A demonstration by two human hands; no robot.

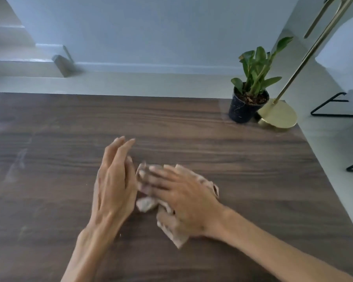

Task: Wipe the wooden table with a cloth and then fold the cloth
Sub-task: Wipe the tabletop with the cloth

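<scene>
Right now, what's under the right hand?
The crumpled beige cloth lies under the right hand, resting on the wooden table. The hand covers the cloth's middle, so any folds there are hidden.

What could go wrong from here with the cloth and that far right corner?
1. The cloth is bunched under the right hand, so a fold started now would likely come out uneven; flatten it first.
2. The left hand is open beside the cloth with no grip on it, so it may slide on the wooden table.
3. A wide wipe could bump the potted plant beside the brass lamp base.
</scene>
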